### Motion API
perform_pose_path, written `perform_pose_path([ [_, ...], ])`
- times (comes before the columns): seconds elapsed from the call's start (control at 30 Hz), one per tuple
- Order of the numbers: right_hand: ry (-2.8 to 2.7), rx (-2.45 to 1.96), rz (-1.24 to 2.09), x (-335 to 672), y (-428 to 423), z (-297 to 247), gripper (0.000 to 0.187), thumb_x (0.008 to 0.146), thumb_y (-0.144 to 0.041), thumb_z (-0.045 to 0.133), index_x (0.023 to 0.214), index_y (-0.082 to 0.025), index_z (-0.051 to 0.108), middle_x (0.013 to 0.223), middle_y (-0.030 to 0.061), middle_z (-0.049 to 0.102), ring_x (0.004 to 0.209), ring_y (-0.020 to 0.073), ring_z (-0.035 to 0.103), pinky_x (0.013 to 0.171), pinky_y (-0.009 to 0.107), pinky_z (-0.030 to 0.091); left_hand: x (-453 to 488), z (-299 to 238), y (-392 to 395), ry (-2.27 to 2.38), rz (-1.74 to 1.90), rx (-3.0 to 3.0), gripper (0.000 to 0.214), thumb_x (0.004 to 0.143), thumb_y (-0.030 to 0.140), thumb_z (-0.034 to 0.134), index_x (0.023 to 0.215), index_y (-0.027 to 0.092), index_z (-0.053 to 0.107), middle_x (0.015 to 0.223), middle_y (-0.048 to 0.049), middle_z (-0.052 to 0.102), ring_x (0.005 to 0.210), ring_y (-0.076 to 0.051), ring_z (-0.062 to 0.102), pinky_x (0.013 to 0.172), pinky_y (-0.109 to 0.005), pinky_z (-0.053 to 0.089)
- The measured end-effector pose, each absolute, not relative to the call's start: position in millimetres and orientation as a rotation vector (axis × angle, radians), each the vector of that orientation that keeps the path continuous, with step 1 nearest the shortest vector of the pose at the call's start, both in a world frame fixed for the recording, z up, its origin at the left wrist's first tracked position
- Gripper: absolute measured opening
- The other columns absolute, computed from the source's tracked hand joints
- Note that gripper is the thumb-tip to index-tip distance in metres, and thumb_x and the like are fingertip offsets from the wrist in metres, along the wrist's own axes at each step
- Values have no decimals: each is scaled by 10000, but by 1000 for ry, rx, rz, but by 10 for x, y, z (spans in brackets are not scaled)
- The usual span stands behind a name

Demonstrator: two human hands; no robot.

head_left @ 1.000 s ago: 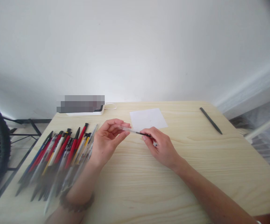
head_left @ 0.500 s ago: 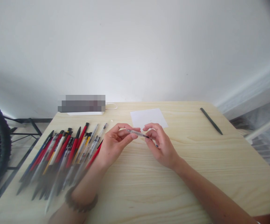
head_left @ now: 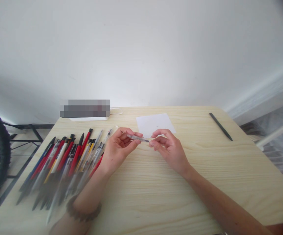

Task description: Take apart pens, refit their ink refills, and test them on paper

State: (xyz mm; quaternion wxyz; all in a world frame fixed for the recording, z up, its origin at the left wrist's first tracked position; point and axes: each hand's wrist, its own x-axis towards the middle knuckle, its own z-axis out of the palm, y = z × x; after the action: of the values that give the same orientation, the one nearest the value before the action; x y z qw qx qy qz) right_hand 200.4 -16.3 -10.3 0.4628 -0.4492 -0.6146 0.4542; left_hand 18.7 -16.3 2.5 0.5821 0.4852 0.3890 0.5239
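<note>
A clear pen (head_left: 136, 138) is held lengthwise between my two hands above the table. My left hand (head_left: 117, 148) grips its transparent barrel between thumb and fingers. The fingertips of my right hand (head_left: 172, 150) are pinched at the pen's other end, where a thin dark part shows just before them. Whether that part is the refill I cannot tell, and the tip is hidden by my right fingers. Behind my hands, a white sheet of paper (head_left: 154, 124) lies flat on the table.
Many pens (head_left: 66, 156), red, clear, white and dark, lie side by side on the left of the wooden table (head_left: 205, 189). One dark pen (head_left: 221, 126) lies at the far right. A blurred-out object (head_left: 86, 109) stands at the back left, near a white cord (head_left: 117, 111).
My right fingers have closed in around the pen's end. The dark tip that stuck out past them is now out of sight, and the pen has shifted slightly left.
</note>
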Motion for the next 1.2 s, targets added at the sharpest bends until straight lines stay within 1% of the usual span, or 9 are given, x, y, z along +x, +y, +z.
perform_pose_path([
  [0.13,-1555,-1248,1038,2031,-148,-81,179,761,-337,636,835,-199,549,694,-27,570,517,74,497,497,217,397,174,26,-167,927,1199,1187,225,726,106,663,812,169,464,919,-37,672,906,-134,624,831,-264,484],
  [0.3,-1600,-1285,977,2037,-153,-69,180,751,-350,645,729,-185,575,607,-32,556,511,73,436,483,211,354,149,-8,-189,1092,1068,1527,144,756,151,617,767,176,477,931,-41,665,832,-141,627,750,-262,495],
  [0.37,-1590,-1264,996,2025,-164,-66,184,737,-345,660,727,-183,574,610,-29,567,519,76,451,489,210,364,143,-17,-201,1180,973,1773,75,771,177,601,829,182,555,886,-24,674,729,-126,614,675,-240,483],
  [0.47,-1559,-1217,1062,2001,-185,-64,201,716,-351,677,721,-183,566,611,-24,582,520,82,477,490,212,385,143,-12,-212,1182,867,2042,190,799,213,584,983,227,626,863,0,694,640,-112,589,587,-217,444],
  [0.7,-1557,-1135,1169,2034,-175,-35,232,763,-403,618,838,-192,558,728,18,637,574,121,580,516,244,452,131,-15,-192,1129,874,2349,180,853,259,535,989,244,652,863,-5,722,647,-140,613,685,-284,408],
  [0.83,-1729,-1289,801,2136,-114,23,254,879,-389,427,865,-181,573,789,50,626,658,137,562,555,256,436,113,-18,-164,1218,1002,2419,149,840,247,553,955,242,648,847,-6,722,686,-152,626,756,-313,377],
  [0.97,-2093,-1455,512,2241,-60,49,194,782,-381,558,791,-188,546,706,12,566,635,138,505,594,274,400,84,-13,-124,1266,1014,2471,118,838,237,558,921,234,643,847,-7,714,816,-178,624,798,-329,341],
  [1.07,-2256,-1562,497,2284,-57,44,231,730,-407,605,764,-198,511,695,-5,559,628,143,504,575,272,380,70,-24,-109,1326,963,2490,112,845,253,550,906,226,641,813,-3,709,757,-170,614,774,-327,339],
  [1.2,-2371,-1581,475,2285,-81,39,153,796,-324,535,709,-202,507,712,-2,577,652,145,532,602,274,383,73,-52,-105,1377,908,2500,109,851,250,542,889,217,639,824,-1,712,703,-159,612,774,-330,330],
])
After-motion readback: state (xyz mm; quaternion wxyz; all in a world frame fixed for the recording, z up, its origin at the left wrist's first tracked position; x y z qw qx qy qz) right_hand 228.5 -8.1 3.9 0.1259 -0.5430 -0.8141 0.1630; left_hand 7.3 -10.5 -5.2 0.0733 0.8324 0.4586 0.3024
